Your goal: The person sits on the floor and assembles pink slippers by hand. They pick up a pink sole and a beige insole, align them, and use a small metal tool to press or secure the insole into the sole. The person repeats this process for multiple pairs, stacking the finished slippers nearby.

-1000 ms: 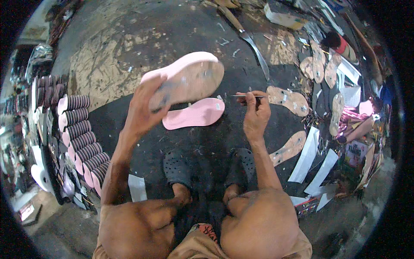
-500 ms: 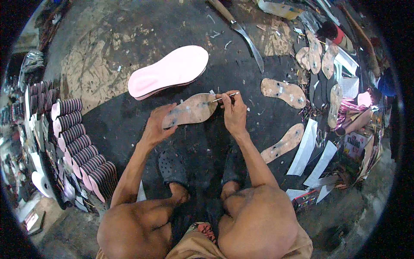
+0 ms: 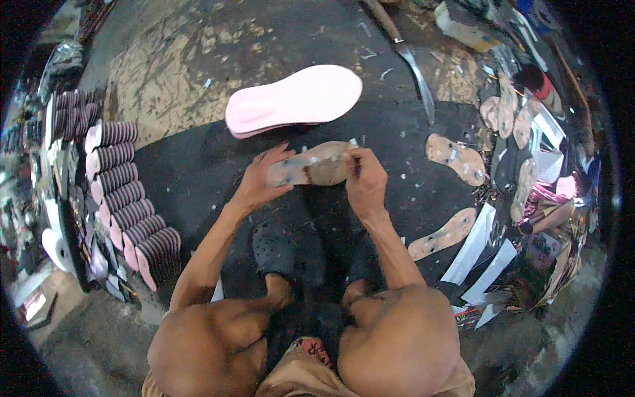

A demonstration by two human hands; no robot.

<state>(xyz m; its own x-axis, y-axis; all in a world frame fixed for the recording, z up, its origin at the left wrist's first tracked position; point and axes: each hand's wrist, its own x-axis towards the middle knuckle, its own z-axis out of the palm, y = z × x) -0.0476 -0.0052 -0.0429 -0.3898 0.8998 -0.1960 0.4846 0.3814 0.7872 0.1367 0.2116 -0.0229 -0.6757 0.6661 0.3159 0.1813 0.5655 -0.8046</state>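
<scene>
Above the dark ground, a brown sole-shaped template (image 3: 324,165) with dark spots lies between my hands. My left hand (image 3: 264,178) grips its left end, thumb at the near edge and fingers at the far edge. At the right end, my right hand (image 3: 368,182) is closed, fingers bent in a pinch; the thin pen-like tool it held a moment ago is blurred and mostly hidden by the fingers. Just beyond the template rests a large pale pink shoe sole (image 3: 297,98) with a darker underside.
To the left stand rows of stacked pink-and-dark soles (image 3: 122,198). A long-bladed knife (image 3: 413,66) lies at the far right. Further right are more brown templates (image 3: 456,159), white strips (image 3: 471,241) and a heap of scraps (image 3: 546,198).
The whole view has shifted, so most things appear further right. My right hand has turned and its fingers have curled in, hiding the thin tool. My left hand still grips the template.
</scene>
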